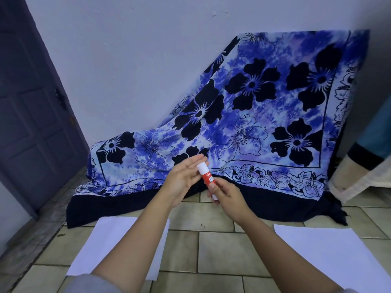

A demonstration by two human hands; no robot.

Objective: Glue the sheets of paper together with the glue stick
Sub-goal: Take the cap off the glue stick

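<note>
Your right hand (227, 194) has its fingers (212, 190) wrapped around the lower end of the glue stick (206, 176), holding it tilted up and away from you with the white cap still on. Your left hand (184, 178) is spread wide, palm turned toward the stick, fingertips just touching the cap end, not really gripping anything. Both hands are raised over the tiled floor (215, 248), so the stick is up in the air between them. Down below, one sheet of paper (101, 248) lies flat on the floor under your left forearm, and a second sheet (330, 256) lies off to the right, well apart from the first. Behind your hands there's a blue flowered cloth (254, 115) draped against the wall (127, 60), with a dark door (31, 113) on the left.
</note>
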